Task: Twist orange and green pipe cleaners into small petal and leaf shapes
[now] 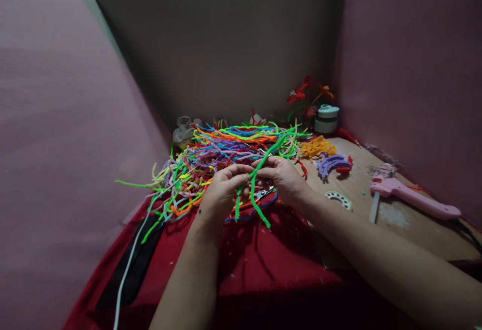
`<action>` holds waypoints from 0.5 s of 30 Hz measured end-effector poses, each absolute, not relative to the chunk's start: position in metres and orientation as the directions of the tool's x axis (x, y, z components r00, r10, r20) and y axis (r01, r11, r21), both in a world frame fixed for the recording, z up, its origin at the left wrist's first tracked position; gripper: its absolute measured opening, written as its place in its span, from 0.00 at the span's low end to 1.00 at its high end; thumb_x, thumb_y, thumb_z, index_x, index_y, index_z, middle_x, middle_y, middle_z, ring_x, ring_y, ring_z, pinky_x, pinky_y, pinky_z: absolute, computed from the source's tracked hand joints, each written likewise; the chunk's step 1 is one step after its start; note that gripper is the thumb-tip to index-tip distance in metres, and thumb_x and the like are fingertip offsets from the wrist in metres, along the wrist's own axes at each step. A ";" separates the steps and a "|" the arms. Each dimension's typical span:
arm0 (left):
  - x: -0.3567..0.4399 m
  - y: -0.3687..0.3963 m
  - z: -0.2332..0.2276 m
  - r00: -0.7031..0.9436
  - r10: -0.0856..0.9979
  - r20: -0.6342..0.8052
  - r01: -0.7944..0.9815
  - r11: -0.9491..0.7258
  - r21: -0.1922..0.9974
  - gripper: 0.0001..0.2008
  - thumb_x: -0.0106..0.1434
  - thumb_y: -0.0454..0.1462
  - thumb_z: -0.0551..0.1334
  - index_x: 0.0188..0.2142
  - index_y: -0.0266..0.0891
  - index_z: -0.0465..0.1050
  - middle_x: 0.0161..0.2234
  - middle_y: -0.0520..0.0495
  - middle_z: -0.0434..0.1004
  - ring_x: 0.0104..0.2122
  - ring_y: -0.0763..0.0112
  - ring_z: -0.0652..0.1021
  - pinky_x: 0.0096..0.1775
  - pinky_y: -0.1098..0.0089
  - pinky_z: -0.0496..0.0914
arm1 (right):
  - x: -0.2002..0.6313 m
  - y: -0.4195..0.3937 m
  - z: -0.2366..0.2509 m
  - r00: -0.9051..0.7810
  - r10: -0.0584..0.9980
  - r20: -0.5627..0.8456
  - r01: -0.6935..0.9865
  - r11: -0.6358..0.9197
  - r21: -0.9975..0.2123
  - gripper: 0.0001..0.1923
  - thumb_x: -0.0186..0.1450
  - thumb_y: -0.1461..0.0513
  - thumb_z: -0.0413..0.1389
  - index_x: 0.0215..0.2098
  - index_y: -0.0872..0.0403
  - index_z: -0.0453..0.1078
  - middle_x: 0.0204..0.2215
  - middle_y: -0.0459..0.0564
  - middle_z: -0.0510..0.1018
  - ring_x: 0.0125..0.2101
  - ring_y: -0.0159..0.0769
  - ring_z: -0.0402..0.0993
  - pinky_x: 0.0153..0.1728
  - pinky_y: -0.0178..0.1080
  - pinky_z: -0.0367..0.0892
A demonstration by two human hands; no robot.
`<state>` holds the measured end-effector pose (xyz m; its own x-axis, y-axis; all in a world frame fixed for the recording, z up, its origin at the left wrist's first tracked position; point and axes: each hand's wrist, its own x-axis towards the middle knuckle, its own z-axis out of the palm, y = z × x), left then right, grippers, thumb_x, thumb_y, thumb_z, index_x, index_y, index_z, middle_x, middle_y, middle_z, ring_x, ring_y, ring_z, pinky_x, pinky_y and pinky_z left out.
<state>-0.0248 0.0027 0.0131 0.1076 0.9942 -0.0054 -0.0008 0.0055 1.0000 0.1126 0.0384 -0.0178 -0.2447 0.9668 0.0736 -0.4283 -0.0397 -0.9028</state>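
Green pipe cleaners (276, 147) are pinched between my two hands, with a long part slanting up to the right and two bent ends hanging below. My left hand (225, 185) grips them from the left, fingertips closed. Against it from the right, my right hand (283, 175) pinches the same green stems. Behind and below the hands spreads a heap of many-coloured pipe cleaners (222, 144). Partly hidden under my hands lie scissors (263, 193), their metal part showing. How the green stems cross between the fingertips is partly covered.
On the board (361, 242) at right lie a pink glue gun (414, 197), a white ring-shaped piece (338, 200), and orange (318, 147) and purple bundles (333, 166). A lidded jar (327, 119) and red flowers (299, 94) stand behind. A white cable (130, 264) crosses a black strip (131, 275) at left.
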 end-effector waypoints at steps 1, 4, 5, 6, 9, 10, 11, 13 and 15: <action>-0.025 0.003 0.013 0.106 0.994 0.001 0.000 -0.001 1.000 0.10 0.50 0.35 0.64 0.34 0.34 0.72 0.19 0.54 0.68 0.17 0.81 0.67 0.20 0.78 0.61 | 0.113 0.039 -0.019 -0.259 0.963 0.068 -0.437 -0.054 -0.898 0.11 0.45 0.68 0.57 0.29 0.56 0.69 0.17 0.42 0.72 0.15 0.28 0.66 0.16 0.32 0.60; -0.024 0.004 0.010 0.113 0.993 0.036 0.002 -0.037 0.999 0.12 0.50 0.36 0.65 0.35 0.34 0.71 0.22 0.54 0.70 0.18 0.80 0.68 0.21 0.77 0.63 | 0.112 0.040 -0.022 -0.296 0.952 0.075 -0.465 -0.075 -0.882 0.12 0.44 0.67 0.60 0.29 0.56 0.70 0.17 0.42 0.72 0.15 0.27 0.65 0.17 0.32 0.60; -0.023 0.004 0.009 0.124 0.991 0.052 0.004 -0.053 0.999 0.13 0.50 0.36 0.65 0.36 0.35 0.70 0.22 0.54 0.71 0.18 0.80 0.69 0.22 0.76 0.64 | 0.111 0.040 -0.022 -0.301 0.950 0.081 -0.469 -0.074 -0.880 0.12 0.44 0.67 0.60 0.29 0.57 0.70 0.17 0.42 0.72 0.15 0.27 0.65 0.17 0.32 0.60; -0.023 0.004 0.008 0.137 0.988 0.069 0.006 -0.071 0.997 0.14 0.50 0.36 0.65 0.36 0.35 0.70 0.23 0.54 0.71 0.19 0.79 0.70 0.23 0.76 0.65 | 0.110 0.040 -0.022 -0.297 0.951 0.089 -0.472 -0.065 -0.879 0.12 0.44 0.68 0.60 0.29 0.57 0.70 0.17 0.41 0.72 0.15 0.26 0.64 0.17 0.31 0.60; -0.021 0.004 0.006 0.136 0.985 0.102 0.028 -0.107 0.994 0.15 0.49 0.36 0.66 0.38 0.35 0.69 0.22 0.54 0.71 0.20 0.78 0.71 0.24 0.76 0.66 | 0.109 0.039 -0.020 -0.239 0.965 0.104 -0.484 -0.026 -0.874 0.13 0.43 0.69 0.59 0.29 0.57 0.70 0.18 0.41 0.72 0.16 0.27 0.65 0.18 0.32 0.61; -0.022 0.004 0.006 0.125 0.987 0.103 0.036 -0.108 0.994 0.15 0.49 0.36 0.66 0.38 0.35 0.69 0.22 0.54 0.71 0.20 0.78 0.71 0.24 0.76 0.66 | 0.108 0.038 -0.019 -0.233 0.967 0.101 -0.488 -0.027 -0.872 0.14 0.43 0.70 0.59 0.29 0.57 0.69 0.18 0.41 0.72 0.16 0.27 0.66 0.18 0.32 0.62; -0.022 0.004 0.006 0.105 0.989 0.100 0.042 -0.105 0.994 0.15 0.50 0.36 0.66 0.38 0.35 0.69 0.22 0.54 0.71 0.20 0.78 0.71 0.23 0.76 0.66 | 0.109 0.037 -0.018 -0.236 0.967 0.094 -0.493 -0.036 -0.869 0.14 0.43 0.70 0.59 0.30 0.56 0.69 0.18 0.41 0.72 0.17 0.28 0.67 0.19 0.33 0.63; -0.022 0.004 0.006 0.062 0.993 0.101 0.052 -0.105 0.993 0.14 0.50 0.37 0.65 0.37 0.35 0.70 0.23 0.53 0.72 0.20 0.78 0.71 0.23 0.76 0.67 | 0.110 0.036 -0.015 -0.269 0.960 0.073 -0.513 -0.078 -0.855 0.15 0.42 0.70 0.59 0.30 0.56 0.68 0.18 0.41 0.73 0.18 0.31 0.68 0.20 0.35 0.65; -0.022 0.004 0.007 0.027 0.993 0.113 0.073 -0.114 0.991 0.12 0.49 0.36 0.65 0.35 0.34 0.72 0.24 0.52 0.73 0.20 0.78 0.72 0.23 0.76 0.67 | 0.113 0.035 -0.014 -0.328 0.942 0.064 -0.558 -0.139 -0.818 0.16 0.42 0.70 0.59 0.30 0.56 0.67 0.19 0.42 0.73 0.18 0.32 0.69 0.21 0.37 0.66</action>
